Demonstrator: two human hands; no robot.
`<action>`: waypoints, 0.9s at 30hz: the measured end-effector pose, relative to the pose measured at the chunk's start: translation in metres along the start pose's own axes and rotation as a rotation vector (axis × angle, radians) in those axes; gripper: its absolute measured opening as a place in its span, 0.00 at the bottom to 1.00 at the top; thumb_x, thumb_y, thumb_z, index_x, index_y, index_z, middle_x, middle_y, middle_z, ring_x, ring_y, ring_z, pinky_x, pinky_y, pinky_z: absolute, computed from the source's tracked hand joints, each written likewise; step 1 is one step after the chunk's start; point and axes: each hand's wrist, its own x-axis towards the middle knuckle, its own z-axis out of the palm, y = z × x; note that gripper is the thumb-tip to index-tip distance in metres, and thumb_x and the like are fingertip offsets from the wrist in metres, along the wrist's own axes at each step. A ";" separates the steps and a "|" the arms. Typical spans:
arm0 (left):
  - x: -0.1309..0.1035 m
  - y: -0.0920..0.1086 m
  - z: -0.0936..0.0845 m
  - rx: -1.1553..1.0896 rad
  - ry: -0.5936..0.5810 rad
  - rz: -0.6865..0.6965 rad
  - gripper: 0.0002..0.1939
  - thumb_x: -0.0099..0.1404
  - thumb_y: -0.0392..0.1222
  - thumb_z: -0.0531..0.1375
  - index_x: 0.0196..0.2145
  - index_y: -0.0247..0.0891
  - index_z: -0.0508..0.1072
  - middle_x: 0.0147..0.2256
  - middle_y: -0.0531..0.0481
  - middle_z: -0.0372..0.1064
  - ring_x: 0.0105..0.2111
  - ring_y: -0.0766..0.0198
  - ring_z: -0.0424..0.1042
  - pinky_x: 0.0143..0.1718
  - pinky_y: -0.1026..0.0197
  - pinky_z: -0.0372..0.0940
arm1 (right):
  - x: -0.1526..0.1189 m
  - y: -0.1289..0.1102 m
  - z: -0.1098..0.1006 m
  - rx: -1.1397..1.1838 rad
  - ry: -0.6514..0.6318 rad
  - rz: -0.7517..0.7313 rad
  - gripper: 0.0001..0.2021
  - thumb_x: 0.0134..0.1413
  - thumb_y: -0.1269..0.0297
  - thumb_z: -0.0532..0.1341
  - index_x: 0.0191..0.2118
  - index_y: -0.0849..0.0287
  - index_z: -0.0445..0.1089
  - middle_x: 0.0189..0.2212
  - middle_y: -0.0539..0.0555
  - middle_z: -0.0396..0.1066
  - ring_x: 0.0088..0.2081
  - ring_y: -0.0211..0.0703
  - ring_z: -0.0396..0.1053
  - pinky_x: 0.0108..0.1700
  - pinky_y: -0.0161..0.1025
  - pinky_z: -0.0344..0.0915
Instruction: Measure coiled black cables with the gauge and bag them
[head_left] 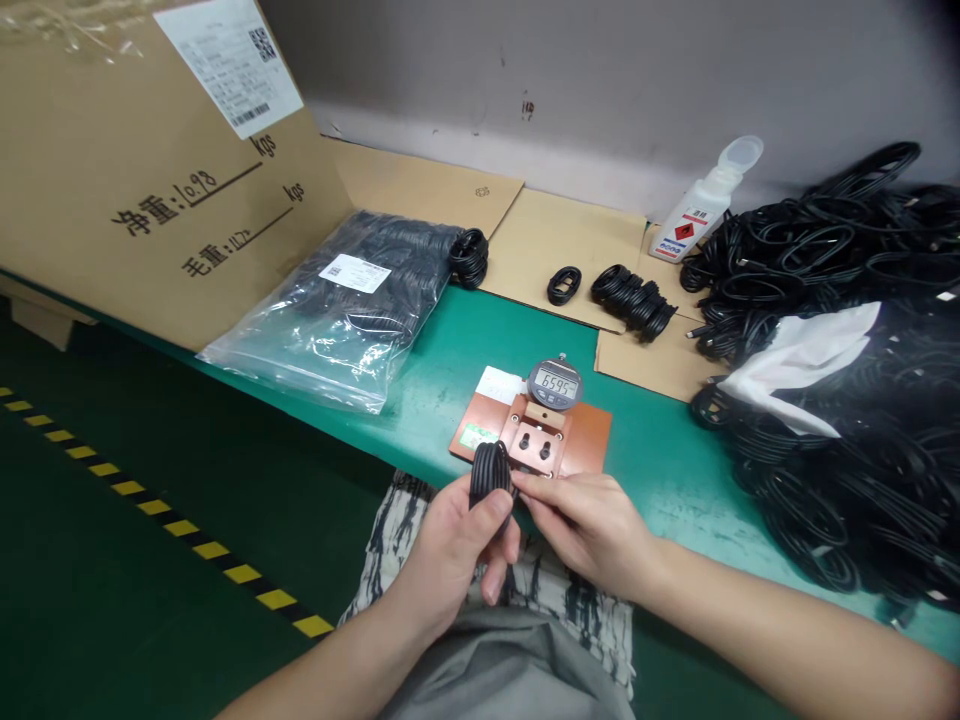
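Note:
A coiled black cable (490, 475) is gripped in my left hand (465, 535), thumb across the front of its loops. At the coil's right side, my right hand (589, 515) pinches with thumb and index finger; a part of the cable seems to be between them, though the fingertips hide it. Just beyond both hands stands a copper-coloured measuring fixture (536, 450) with a round digital gauge (555, 384) on top. The gauge display seems to read 659.5.
A clear bag of coiled cables (360, 290) lies beside a large cardboard box (150, 180) at left. Several small coils (634, 300) rest on cardboard sheets (570, 235). A white bottle (694, 215) and heaped black cables (825, 240) occupy the right of the green table (450, 335).

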 end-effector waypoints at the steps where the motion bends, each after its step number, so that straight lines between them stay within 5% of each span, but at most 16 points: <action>1: 0.000 0.000 0.000 -0.003 -0.003 -0.001 0.20 0.63 0.58 0.63 0.36 0.37 0.66 0.19 0.57 0.67 0.09 0.76 0.55 0.11 0.73 0.55 | 0.000 0.000 0.000 0.001 0.001 0.000 0.13 0.65 0.74 0.56 0.53 0.60 0.69 0.26 0.51 0.78 0.21 0.36 0.71 0.23 0.32 0.65; 12: -0.001 0.000 -0.002 0.011 -0.014 -0.008 0.21 0.63 0.58 0.63 0.36 0.37 0.66 0.20 0.57 0.68 0.10 0.76 0.56 0.11 0.72 0.55 | 0.001 0.000 -0.002 0.014 -0.005 -0.005 0.13 0.64 0.75 0.57 0.52 0.62 0.70 0.26 0.51 0.78 0.21 0.36 0.71 0.23 0.33 0.64; 17: -0.013 -0.005 -0.012 0.035 -0.119 -0.013 0.21 0.64 0.57 0.63 0.39 0.37 0.66 0.23 0.56 0.69 0.13 0.76 0.61 0.16 0.72 0.59 | -0.002 0.001 -0.002 0.071 -0.025 -0.081 0.11 0.64 0.73 0.59 0.50 0.62 0.70 0.27 0.52 0.77 0.25 0.38 0.74 0.26 0.34 0.66; 23: -0.025 -0.013 -0.013 0.014 -0.281 0.064 0.22 0.63 0.59 0.64 0.42 0.38 0.66 0.25 0.56 0.68 0.16 0.76 0.63 0.19 0.72 0.60 | -0.004 -0.003 -0.004 0.294 0.003 0.068 0.04 0.62 0.69 0.61 0.43 0.61 0.68 0.17 0.44 0.65 0.15 0.31 0.58 0.18 0.30 0.55; 27: -0.026 -0.017 -0.009 -0.003 -0.356 0.064 0.24 0.61 0.58 0.65 0.45 0.39 0.65 0.24 0.56 0.68 0.15 0.76 0.63 0.18 0.73 0.57 | 0.000 -0.003 -0.008 0.385 -0.051 -0.014 0.04 0.63 0.71 0.57 0.37 0.60 0.69 0.19 0.49 0.69 0.19 0.34 0.63 0.22 0.31 0.58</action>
